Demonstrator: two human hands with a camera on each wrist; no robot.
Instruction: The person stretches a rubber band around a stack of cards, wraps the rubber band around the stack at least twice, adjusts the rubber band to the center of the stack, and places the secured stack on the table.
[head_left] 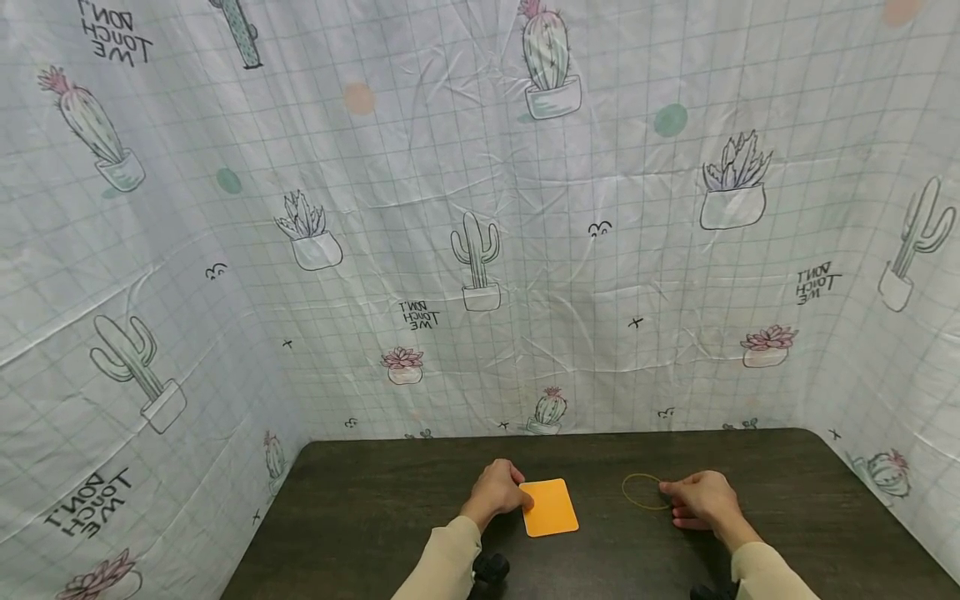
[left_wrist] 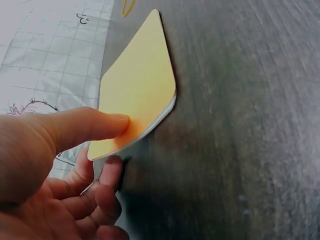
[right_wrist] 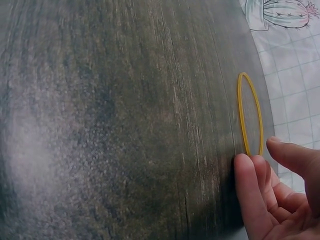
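An orange square card [head_left: 551,508] with rounded corners is at the middle of the dark table. My left hand [head_left: 498,490] pinches its left edge, thumb [left_wrist: 95,125] on top and fingertips at the underside. The card's near edge bends up a little in the left wrist view. To the right, a thin yellow rubber band [head_left: 637,492] forms a loop on the table. My right hand [head_left: 703,502] touches the band's near end with its fingertips [right_wrist: 245,167]. Its thumb [right_wrist: 290,155] stands apart from those fingertips. The fingers hide that end of the band [right_wrist: 241,110].
The dark wood-grain table [head_left: 360,517] runs back to a white grid-patterned cloth [head_left: 555,333] printed with cacti, which encloses the back and both sides. A black object [head_left: 491,568] sits at the left wrist.
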